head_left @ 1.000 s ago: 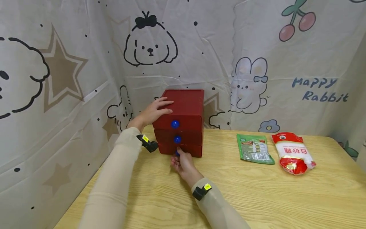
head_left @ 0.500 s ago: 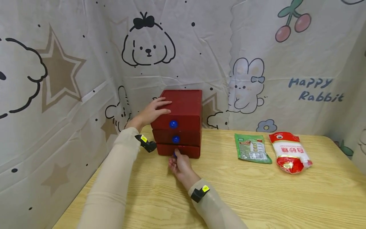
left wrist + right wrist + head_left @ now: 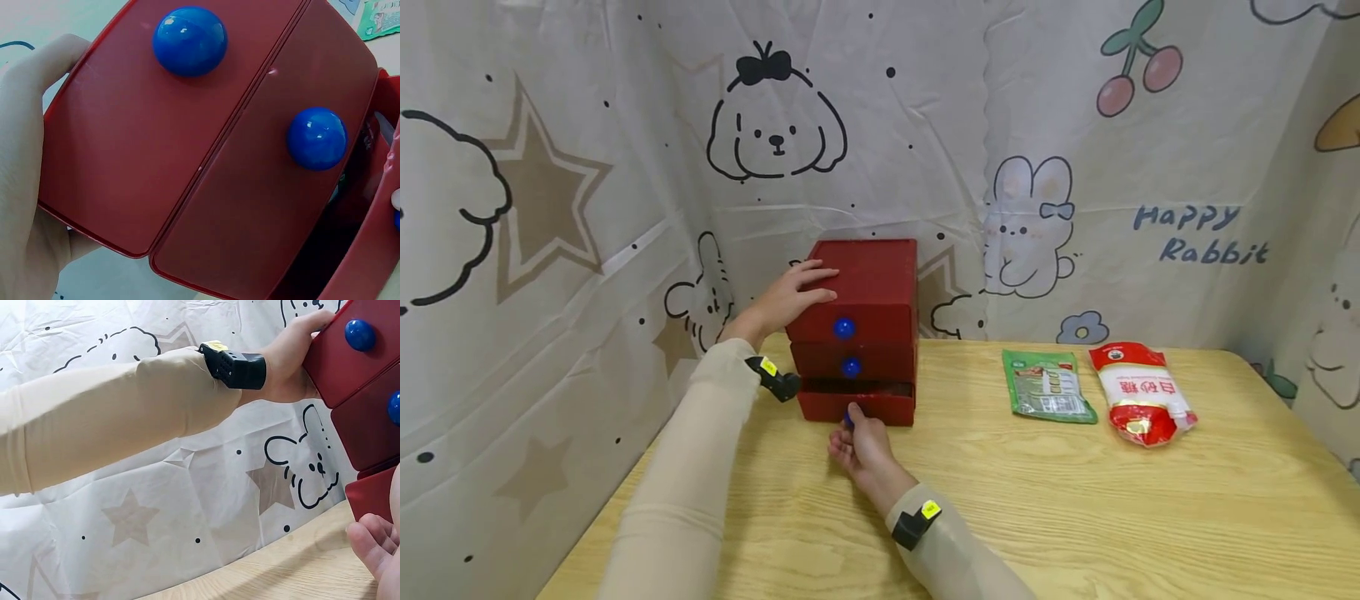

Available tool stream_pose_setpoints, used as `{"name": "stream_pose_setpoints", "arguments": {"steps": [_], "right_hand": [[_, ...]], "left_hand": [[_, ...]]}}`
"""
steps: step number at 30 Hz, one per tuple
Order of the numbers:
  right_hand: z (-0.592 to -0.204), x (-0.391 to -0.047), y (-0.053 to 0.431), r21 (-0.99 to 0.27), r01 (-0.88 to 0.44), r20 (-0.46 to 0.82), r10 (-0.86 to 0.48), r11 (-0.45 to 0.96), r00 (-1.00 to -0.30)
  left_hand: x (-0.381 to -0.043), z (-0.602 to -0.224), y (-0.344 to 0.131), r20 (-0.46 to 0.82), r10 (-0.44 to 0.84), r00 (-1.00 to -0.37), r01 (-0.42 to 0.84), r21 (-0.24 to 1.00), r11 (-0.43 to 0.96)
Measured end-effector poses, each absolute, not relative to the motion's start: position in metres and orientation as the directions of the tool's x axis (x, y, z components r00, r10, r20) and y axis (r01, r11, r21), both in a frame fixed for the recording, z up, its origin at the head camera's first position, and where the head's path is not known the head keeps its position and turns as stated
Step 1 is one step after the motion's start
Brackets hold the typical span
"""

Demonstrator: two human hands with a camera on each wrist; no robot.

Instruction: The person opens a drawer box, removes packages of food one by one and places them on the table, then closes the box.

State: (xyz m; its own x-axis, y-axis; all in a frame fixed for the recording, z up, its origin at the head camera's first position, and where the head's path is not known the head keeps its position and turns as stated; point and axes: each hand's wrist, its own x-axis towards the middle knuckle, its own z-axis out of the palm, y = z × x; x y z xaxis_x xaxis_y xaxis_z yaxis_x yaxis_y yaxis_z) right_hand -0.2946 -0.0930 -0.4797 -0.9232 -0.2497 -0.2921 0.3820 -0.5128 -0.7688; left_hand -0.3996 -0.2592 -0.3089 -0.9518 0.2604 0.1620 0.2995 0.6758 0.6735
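Note:
A red cabinet with three stacked drawers [image 3: 876, 279] stands against the cloth backdrop. My left hand [image 3: 782, 300] rests on its top left edge, fingers spread and fairly straight. Low at the front, my right hand [image 3: 871, 454] pinches the blue knob [image 3: 848, 419] of the bottom drawer [image 3: 891, 410] and mostly hides that knob. This drawer is pulled partway out, with a dark gap above its front. The left wrist view looks into the gap, where a small pale shape [image 3: 384, 128] shows. Both upper drawers, with their blue knobs [image 3: 190, 41], are closed.
To the right on the wooden table [image 3: 1037, 508] lie a green packet [image 3: 1049, 387] and a red and white sugar bag [image 3: 1142, 393]. A cartoon-printed cloth [image 3: 917, 117] hangs behind and at the left of the table.
The bottom drawer has come out towards me with my right hand on its knob. My left hand stays on the cabinet. The head view has shifted slightly right.

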Motion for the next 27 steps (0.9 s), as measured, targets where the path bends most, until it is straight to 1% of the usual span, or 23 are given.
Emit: {"name": "stream_pose_setpoints", "arguments": {"steps": [4, 10, 16, 27], "right_hand": [[-0.479, -0.29, -0.092, -0.767, 0.38, -0.299, -0.235, -0.517, -0.925], [-0.48, -0.284, -0.091, -0.753, 0.408, -0.327, -0.245, -0.516, -0.913], [-0.477, -0.277, -0.092, -0.752, 0.413, -0.323, -0.26, -0.513, -0.91], [-0.476, -0.261, -0.092, -0.766, 0.422, -0.322, -0.277, -0.486, -0.905]], "left_hand": [[-0.4, -0.311, -0.258, 0.171, 0.267, -0.948, 0.311, 0.67, 0.675], [-0.4, -0.311, -0.256, 0.158, 0.257, -0.953, 0.293, 0.688, 0.664], [-0.399, -0.309, -0.256, 0.177, 0.252, -0.951, 0.302, 0.697, 0.651], [-0.399, -0.311, -0.258, 0.167, 0.242, -0.956, 0.288, 0.707, 0.646]]}}
